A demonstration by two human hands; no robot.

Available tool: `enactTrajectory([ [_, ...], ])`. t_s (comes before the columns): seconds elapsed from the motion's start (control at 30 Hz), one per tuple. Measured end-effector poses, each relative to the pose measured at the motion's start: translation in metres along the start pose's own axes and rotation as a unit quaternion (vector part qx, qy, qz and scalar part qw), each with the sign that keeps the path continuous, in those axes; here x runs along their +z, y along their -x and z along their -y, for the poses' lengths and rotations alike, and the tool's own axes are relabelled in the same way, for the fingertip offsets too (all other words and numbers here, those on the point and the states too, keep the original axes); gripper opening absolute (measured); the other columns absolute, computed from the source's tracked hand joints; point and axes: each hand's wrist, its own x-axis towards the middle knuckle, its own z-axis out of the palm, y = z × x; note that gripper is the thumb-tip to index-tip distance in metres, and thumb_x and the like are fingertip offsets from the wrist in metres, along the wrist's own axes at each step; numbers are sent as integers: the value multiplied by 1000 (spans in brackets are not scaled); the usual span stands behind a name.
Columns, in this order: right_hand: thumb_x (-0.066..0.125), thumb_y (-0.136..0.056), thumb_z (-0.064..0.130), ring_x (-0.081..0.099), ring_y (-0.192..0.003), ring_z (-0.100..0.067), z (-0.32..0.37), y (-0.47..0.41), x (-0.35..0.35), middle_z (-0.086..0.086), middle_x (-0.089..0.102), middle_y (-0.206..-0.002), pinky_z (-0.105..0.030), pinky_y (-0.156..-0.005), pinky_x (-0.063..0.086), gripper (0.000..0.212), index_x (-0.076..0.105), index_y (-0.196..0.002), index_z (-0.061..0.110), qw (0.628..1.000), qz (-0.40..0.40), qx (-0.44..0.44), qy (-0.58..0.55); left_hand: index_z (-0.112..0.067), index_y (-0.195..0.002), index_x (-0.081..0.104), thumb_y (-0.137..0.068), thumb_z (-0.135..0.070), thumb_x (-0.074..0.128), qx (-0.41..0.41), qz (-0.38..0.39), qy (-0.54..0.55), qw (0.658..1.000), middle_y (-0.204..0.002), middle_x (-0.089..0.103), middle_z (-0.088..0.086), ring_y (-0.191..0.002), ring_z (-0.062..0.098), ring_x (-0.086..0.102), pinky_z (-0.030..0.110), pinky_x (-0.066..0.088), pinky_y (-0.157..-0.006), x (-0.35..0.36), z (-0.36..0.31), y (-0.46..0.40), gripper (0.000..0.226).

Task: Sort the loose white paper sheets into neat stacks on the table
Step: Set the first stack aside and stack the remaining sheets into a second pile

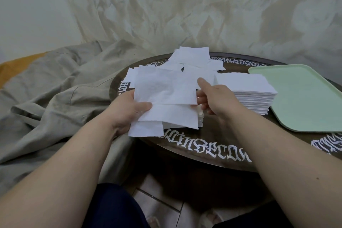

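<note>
Near the centre of the frame the left hand (127, 111) pinches a fanned bunch of white paper sheets (166, 94), its thumb pressed on top of them and its fingers hidden beneath. The right hand (216, 98) meets the bunch at its right edge with the index finger stretched out straight over the paper and the other fingers curled behind the edge; whether they actually grip a sheet is hard to tell, since the paper covers them. The held sheets hover above a low stack (185, 124) on the round dark table (203, 146), whose rim carries white lettering. Behind them, toward upper centre, a loose pile of sheets (194, 57) lies scattered on the tabletop. Just right of the hands sits a tall, squared stack (248, 87), and touching its right side is a pale green tray (305, 98). A rumpled grey cloth (55, 83) fills the left of the frame.
</note>
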Motion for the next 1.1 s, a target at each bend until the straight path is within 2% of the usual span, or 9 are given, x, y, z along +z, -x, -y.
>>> enactTrajectory([
  [0.1, 67, -85, 22, 44, -52, -14, -3, -2, 1, -7, 52, -63, -27, -57, 36, 27, 66, -78, -4, 999, -4, -37, 30, -2, -115, 60, -77, 9, 61, -9, 15, -13, 1000, -111, 68, 17, -93, 32, 67, 43, 55, -80, 0, 1, -2, 39],
  [0.17, 68, -82, 13, 44, -54, -16, -5, -5, 2, -2, 53, -59, -26, -55, 37, 19, 66, -78, -5, 998, -30, -48, 37, -5, -109, 62, -67, -1, 63, -4, -14, -42, 999, -109, 69, 16, -94, 33, 67, 48, 54, -85, -2, 1, -4, 42],
  [0.27, 67, -82, 13, 46, -57, -15, -7, -8, 2, 0, 53, -62, -25, -57, 38, 15, 66, -73, 1, 997, -38, -46, 57, -12, -89, 62, -57, -15, 56, 47, -168, -107, 979, -100, 70, 9, -92, 30, 66, 54, 53, -88, -15, 2, -13, 33],
  [0.37, 66, -83, 14, 45, -59, -15, -13, -9, -1, -3, 54, -65, -25, -54, 37, 14, 64, -71, 6, 990, -10, -40, 131, -16, -91, 60, -66, -10, 51, 86, -320, -45, 943, -101, 68, 7, -93, 30, 65, 51, 54, -87, -25, -1, -20, 27],
  [0.47, 65, -85, 16, 47, -61, -14, -17, -10, -2, -4, 57, -68, -24, -54, 37, 15, 67, -77, 4, 983, 4, -41, 179, -14, -92, 58, -77, -4, 49, 125, -377, -2, 918, -98, 66, 7, -91, 26, 65, 48, 55, -86, -25, -4, -20, 21],
  [0.63, 65, -85, 16, 48, -64, -15, -17, -11, -5, -2, 57, -68, -25, -56, 37, 14, 67, -75, 6, 984, 10, -47, 171, -22, -76, 57, -77, -4, 51, 148, -373, 66, 913, -86, 66, 0, -85, 24, 64, 48, 54, -84, -22, -7, -22, 19],
  [0.77, 66, -84, 15, 50, -65, -15, -14, -9, -9, -3, 60, -69, -26, -58, 39, 15, 68, -71, 8, 983, 27, -50, 174, -20, -79, 57, -82, 2, 51, 166, -363, 109, 910, -82, 66, -4, -80, 19, 62, 40, 55, -80, -20, -9, -22, 23],
  [0.87, 67, -84, 14, 49, -63, -14, -14, -8, -11, -2, 61, -68, -24, -57, 39, 13, 68, -73, 8, 982, 42, -45, 177, -20, -80, 58, -83, 3, 51, 172, -359, 115, 910, -84, 66, -2, -82, 21, 63, 42, 55, -82, -19, -10, -22, 24],
  [1.1, 68, -83, 15, 48, -63, -11, -19, -9, -10, 3, 56, -66, -23, -56, 36, 12, 67, -73, 9, 980, 43, -48, 187, -17, -91, 60, -88, 5, 50, 146, -249, 102, 952, -97, 69, 2, -89, 22, 67, 41, 55, -84, -11, -3, -21, 23],
])
